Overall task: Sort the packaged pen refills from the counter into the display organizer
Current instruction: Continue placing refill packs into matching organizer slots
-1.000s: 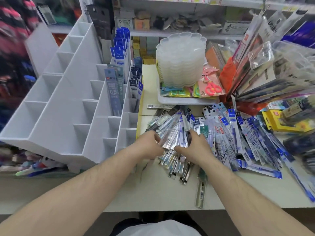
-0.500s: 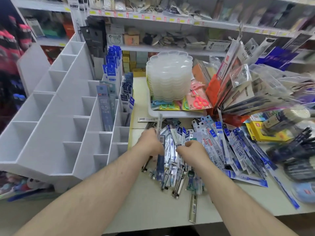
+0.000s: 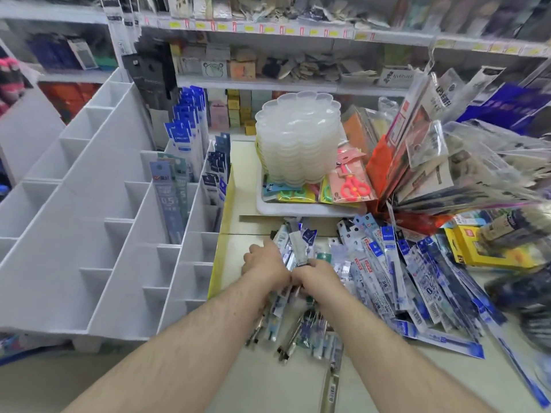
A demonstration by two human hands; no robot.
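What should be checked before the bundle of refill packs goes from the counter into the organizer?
1. Left hand grips the bundle of refill packs: ok.
2. Right hand grips it too: ok.
3. Bundle holds one refill type only: cannot tell, blurred.
4. Empty compartments in the white organizer: ok, many.
5. Matching packs already slotted for reference: ok.
6. Loose packs left on the counter: not ok, many remain.
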